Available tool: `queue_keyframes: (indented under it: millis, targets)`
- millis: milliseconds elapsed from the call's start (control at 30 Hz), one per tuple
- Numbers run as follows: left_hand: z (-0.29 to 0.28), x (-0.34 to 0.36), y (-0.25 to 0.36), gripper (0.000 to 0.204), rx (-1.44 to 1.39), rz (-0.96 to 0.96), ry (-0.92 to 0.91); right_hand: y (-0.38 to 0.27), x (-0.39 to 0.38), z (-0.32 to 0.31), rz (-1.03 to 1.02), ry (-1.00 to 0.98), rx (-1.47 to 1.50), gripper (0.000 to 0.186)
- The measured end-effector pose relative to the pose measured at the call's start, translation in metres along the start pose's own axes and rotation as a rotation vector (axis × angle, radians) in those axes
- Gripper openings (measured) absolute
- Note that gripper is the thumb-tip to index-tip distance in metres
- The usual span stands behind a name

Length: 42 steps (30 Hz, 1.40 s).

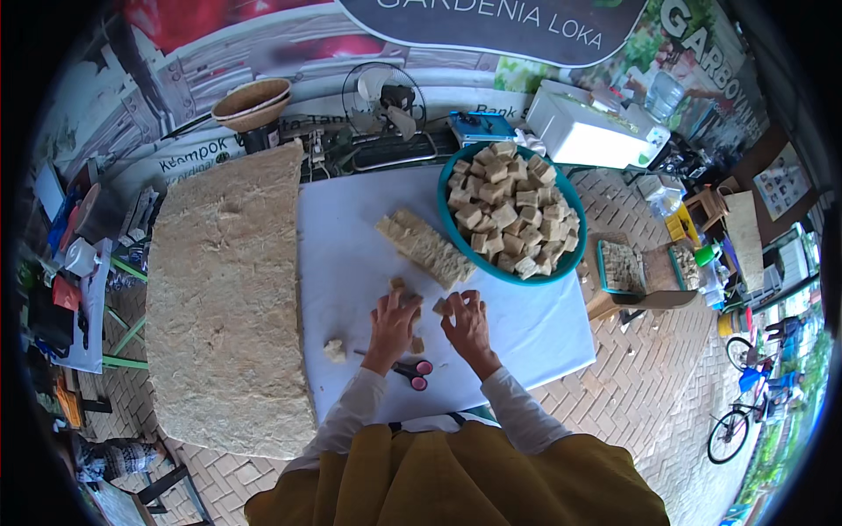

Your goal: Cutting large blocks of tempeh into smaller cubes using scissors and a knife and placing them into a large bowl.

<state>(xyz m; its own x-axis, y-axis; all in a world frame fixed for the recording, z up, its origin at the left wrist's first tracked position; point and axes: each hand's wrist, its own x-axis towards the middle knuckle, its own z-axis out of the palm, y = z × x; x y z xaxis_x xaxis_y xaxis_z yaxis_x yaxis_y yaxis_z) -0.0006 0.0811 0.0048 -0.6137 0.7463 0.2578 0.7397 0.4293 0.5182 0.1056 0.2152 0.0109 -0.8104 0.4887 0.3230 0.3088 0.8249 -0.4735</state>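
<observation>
My right hand pinches a small tan fibrous cube between thumb and fingers over the white-covered table. Close beside it, my left hand has its fingers curled together; what they hold is hidden. One tan cube shows just beyond the left fingertips, and another cube lies between the hands. Scissors with pink and black handles rest below the left hand. A long tan strip of the same material lies beyond both hands. A loose scrap sits to the left.
A large tan fibrous slab covers the table's left side. At the far right edge stands a teal basin heaped with cubes. A chair to the right holds a tray of cubes. A fan stands behind.
</observation>
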Motion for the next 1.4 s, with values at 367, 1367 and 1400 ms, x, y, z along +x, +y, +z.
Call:
queue_keyframes:
  millis: [367, 1367, 1400]
  targets:
    - [0.010, 0.001, -0.004, 0.036, 0.096, 0.051, 0.066, 0.099, 0.130, -0.173, -0.116, 0.481, -0.023, 0.034]
    - [-0.021, 0.224, 0.065, 0.034, -0.145, 0.139, 0.150, 0.006, 0.027, -0.018, -0.417, -0.288, 0.412, 0.033]
    - [-0.023, 0.219, 0.062, 0.034, -0.134, 0.134, 0.154, -0.004, 0.034, 0.003, -0.560, -0.245, 0.209, 0.038]
